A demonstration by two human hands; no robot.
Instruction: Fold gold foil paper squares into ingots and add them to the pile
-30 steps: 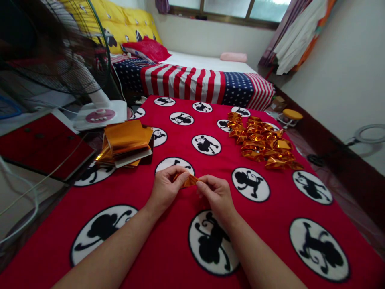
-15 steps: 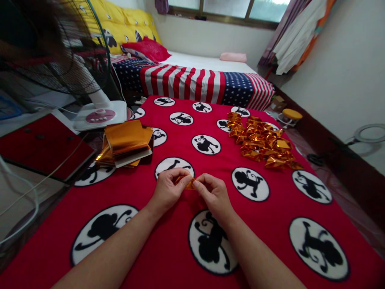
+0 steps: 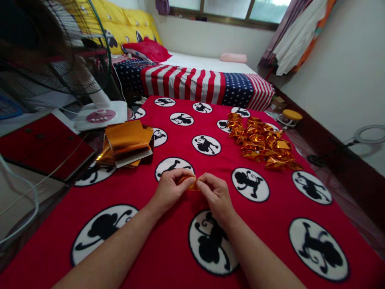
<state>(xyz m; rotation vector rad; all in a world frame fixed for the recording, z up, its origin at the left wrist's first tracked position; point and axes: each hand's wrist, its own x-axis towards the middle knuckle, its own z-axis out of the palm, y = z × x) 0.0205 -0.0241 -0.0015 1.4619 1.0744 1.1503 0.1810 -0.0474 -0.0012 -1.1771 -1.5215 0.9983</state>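
Note:
Between my hands is a small piece of shiny gold foil paper (image 3: 190, 184), mostly covered by fingers. My left hand (image 3: 173, 188) pinches it from the left with thumb and forefinger. From the right, my right hand (image 3: 215, 193) pinches its edge, the two thumb tips almost meeting. A stack of flat gold foil sheets (image 3: 126, 138) lies to the far left of my hands. Several folded gold foil pieces (image 3: 261, 140) sit in rows at the right, beyond my right hand. How the held paper is folded is hidden.
The red cloth (image 3: 168, 249) with monkey circles spreads under everything. An electric fan (image 3: 100, 112) stands at the left, beside a dark red panel (image 3: 45, 144) and white cables. Behind is a bed (image 3: 192, 82) with a striped cover. A yellow stool (image 3: 291, 115) stands at the right.
Both hands have shifted very slightly to the right with the foil paper, still pinching it. A little more of its gold surface shows between the fingers.

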